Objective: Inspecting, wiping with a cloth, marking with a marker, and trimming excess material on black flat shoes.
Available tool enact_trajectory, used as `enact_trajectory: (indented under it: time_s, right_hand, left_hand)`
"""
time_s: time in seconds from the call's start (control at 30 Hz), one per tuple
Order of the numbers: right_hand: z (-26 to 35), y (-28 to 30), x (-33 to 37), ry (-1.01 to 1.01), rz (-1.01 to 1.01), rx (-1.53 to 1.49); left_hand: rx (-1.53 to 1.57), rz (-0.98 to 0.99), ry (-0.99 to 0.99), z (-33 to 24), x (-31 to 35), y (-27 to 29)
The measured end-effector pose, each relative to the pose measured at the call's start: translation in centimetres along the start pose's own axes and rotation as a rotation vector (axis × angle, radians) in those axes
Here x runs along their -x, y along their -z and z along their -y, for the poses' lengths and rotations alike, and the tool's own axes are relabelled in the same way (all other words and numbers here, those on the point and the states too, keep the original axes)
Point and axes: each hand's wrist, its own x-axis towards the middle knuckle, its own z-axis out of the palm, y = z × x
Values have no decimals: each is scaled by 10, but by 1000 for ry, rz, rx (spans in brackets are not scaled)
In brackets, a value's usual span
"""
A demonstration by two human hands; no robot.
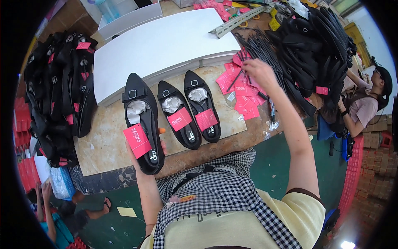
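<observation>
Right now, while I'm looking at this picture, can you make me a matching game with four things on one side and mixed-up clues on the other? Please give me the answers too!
Things:
1. Left hand
2. Apron
3. Right hand
4. Floor

Clues:
A. By the loose pink tags on the table
B. Green
C. Holding a black shoe
D. Black-and-white checks

Right pairs: 1-C, 2-D, 3-A, 4-B.
</observation>
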Motion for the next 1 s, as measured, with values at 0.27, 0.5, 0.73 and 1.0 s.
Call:
enact_trajectory:
  time_s: [0.27,0.5,0.73,1.0]
  right_hand:
    - [114,112,-12,-601,-512,-818]
    - [161,14,22,-667,-155,-773]
    - [254,91,-32,-439,307,-1232]
    - [271,98,-60,-617,521,-1611]
  left_hand:
    - [20,-89,4,6,3,5]
    - [-126,-215,17,16,-28,-20]
    - [-389,-397,-164,15,-38,-16]
    - [-466,-411,-200,14,-27,-7]
